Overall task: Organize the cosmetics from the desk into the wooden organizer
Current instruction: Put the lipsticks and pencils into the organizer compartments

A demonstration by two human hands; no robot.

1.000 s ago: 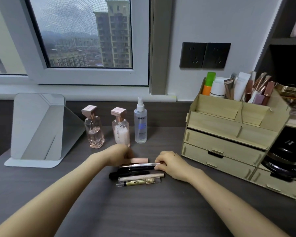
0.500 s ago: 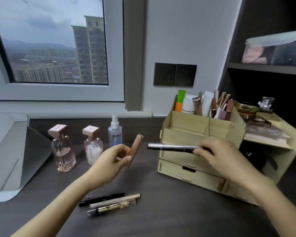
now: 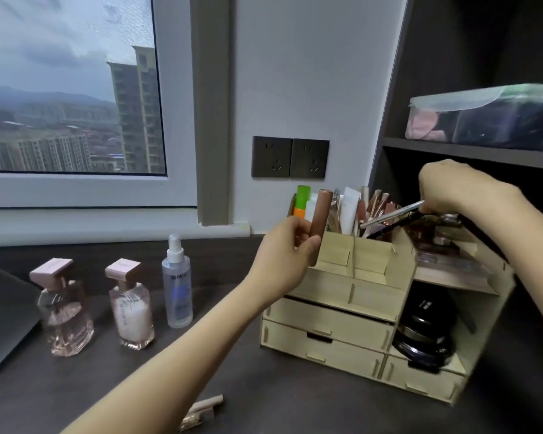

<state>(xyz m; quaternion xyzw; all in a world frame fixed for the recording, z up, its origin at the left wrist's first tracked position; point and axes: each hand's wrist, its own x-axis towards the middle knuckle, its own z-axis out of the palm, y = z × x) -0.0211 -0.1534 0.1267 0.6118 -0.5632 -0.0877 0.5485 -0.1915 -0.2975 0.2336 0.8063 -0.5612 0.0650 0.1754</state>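
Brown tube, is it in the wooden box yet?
Not yet. The left hand holds the brown tube up in front of the wooden organizer.

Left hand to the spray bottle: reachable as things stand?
Likely within reach, since nothing stands between them, but the left hand grips a brown tube, so it cannot take the spray bottle until that is placed.

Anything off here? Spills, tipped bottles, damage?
Nothing stands out. The spray bottle and two perfume bottles stand upright, no spill shows, and the wooden organizer looks intact. Left hand holds a brown tube, right hand a silver pen, both by the organizer's top.
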